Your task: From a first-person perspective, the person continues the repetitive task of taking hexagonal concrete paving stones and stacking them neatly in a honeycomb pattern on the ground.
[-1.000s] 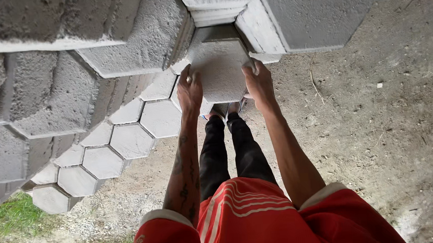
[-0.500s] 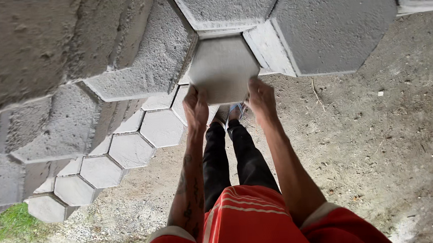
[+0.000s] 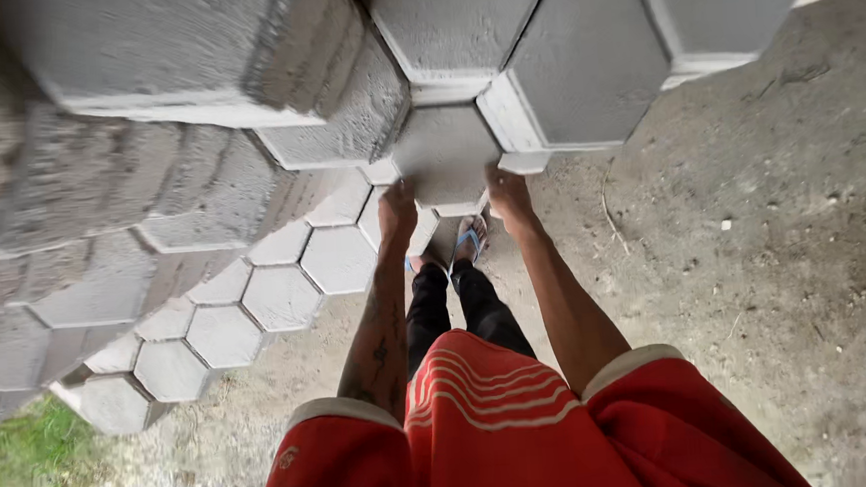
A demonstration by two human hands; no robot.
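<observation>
- Head view, looking down: grey hexagonal concrete block [image 3: 445, 158], rough and grainy, held flat at the near edge of a stack, between the two hands.
- Left hand [image 3: 397, 212] clamped on the block's left lower edge, fingers up against its side.
- Right hand [image 3: 508, 197] clamped on the right lower edge, hands apart by the block's width.
- Same-shaped blocks [image 3: 587, 59] just beyond, touching, with pale bevelled rims.
- Tall stack [image 3: 174, 99] on the left, coarse sides showing; a low row of hexagons [image 3: 281, 295] below it.
- Sandal [image 3: 469, 237] under the block, on bare dirt ground [image 3: 754, 254].
- Against half a second ago: block lower in view, nearer the neighbouring blocks; grip unchanged.
</observation>
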